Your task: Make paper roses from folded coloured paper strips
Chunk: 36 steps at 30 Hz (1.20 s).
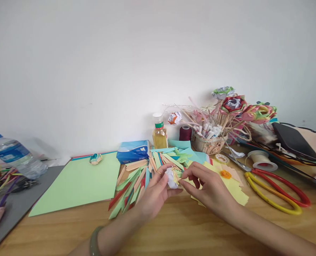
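Observation:
Between my two hands is a small paper flower (172, 178), white on its left side and yellow on its right. My left hand (158, 192) is closed around the white side, thumb in front and fingers behind. At the yellow edge, the thumb and forefinger of my right hand (204, 183) pinch a petal or fold too small to make out exactly. Folded paper strips (131, 186) in green, peach, red and blue are heaped just left of and behind my left hand. Yellow paper sheets (234, 190) lie beyond my right hand, with a small orange paper flower (225, 174) on them.
Large scissors (275, 188) with red and yellow handles lie at right beside a white spool (261, 160). Behind stand a glue bottle (160, 133), a tissue pack (132, 151) and a basket (210, 145) of paper flowers. Green sheets (78, 185) and a water bottle (16, 154) are at left.

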{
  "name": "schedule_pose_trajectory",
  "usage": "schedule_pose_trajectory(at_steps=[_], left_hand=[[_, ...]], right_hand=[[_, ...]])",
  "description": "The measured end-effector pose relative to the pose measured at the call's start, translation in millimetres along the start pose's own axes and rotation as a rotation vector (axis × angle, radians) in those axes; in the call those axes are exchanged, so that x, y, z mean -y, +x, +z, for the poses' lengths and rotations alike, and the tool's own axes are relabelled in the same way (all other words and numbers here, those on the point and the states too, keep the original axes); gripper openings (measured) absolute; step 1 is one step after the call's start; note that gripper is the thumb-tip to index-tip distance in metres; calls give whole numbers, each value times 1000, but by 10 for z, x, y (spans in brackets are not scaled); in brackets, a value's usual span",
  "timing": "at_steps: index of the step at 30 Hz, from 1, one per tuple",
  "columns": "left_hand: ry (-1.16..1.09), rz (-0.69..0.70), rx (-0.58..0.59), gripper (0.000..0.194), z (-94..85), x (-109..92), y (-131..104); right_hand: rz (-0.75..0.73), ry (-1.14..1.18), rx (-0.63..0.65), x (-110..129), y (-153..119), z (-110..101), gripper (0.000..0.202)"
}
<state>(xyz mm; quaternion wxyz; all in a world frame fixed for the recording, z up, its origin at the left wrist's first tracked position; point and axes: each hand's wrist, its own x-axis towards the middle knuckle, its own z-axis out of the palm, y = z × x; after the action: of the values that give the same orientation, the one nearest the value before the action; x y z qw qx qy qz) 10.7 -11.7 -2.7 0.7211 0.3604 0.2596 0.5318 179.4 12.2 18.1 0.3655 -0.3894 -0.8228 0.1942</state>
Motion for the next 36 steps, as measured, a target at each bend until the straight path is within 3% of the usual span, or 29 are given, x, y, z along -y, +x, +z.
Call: schedule_pose_trajectory(at_steps=[5,11,15,18,21,25,30,34,36], left_hand=[[40,5,-20,28,14,-7,-17],[93,-33,-50,34,-3,-57,9],[196,-160,-40,49,-27,-145,41],[319,-180,-42,58,-56,-209,48],[402,-213,-27,56,-79,-237,39],[422,-308,-65,45,-74,-229,21],[329,-270,-34,39,-19,-234,19],[307,-154,-90,44,29,-248,27],[305,-102,-129,50,44,-246,26]], right_hand=[[-117,-82,-57,-23,5,1,12],[-468,-451,-229,-113,10,-57,14],[-757,-565,-175,-105,32,-179,23],[-905,-623,-97,-78,48,-225,26],[-1017,-627,-42,-55,55,-225,22],[-1120,-634,-81,-43,55,-230,18],[-1040,-581,-81,-111,74,-235,23],[-612,-323,-220,-105,83,-172,15],[-378,-119,-204,-51,78,-136,11]])
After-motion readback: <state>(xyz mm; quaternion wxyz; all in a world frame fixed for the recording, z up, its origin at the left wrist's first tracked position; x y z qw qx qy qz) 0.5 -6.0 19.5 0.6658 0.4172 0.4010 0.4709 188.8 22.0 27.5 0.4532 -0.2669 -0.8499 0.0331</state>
